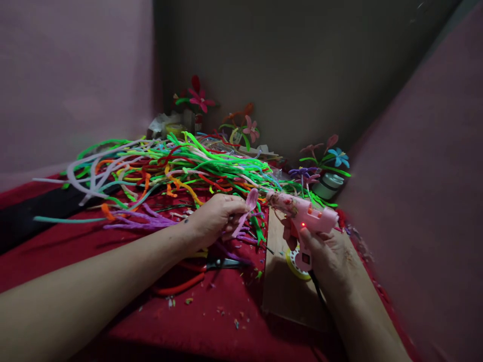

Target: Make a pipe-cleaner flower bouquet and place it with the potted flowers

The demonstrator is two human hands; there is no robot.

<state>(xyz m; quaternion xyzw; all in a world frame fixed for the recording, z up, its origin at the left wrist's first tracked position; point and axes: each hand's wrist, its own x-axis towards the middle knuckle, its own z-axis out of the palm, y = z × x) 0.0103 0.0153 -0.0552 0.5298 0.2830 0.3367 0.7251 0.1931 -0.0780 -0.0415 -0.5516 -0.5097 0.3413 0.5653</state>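
Note:
Between the fingers of my left hand [222, 213] is a pink pipe-cleaner petal [252, 200], its looped end pointing up and its tail hanging down. My right hand [328, 251] is wrapped round the handle of a pink glue gun [302, 208] with a lit red light and a black cord. The gun's nozzle points left, close to the petal; whether they touch I cannot tell. Under the left wrist lie red-handled scissors [184, 285], partly hidden by the arm. Purple pipe cleaners [147, 219] lie beside that hand.
A large heap of coloured pipe cleaners [181, 163] spreads behind my hands. Pipe-cleaner flowers [202, 99] stand at the back, with a blue one [338, 157] at right. Below the gun, a wooden board [281, 296] carries a yellow-rimmed spool [293, 261]. Scraps dot the red cloth [211, 327].

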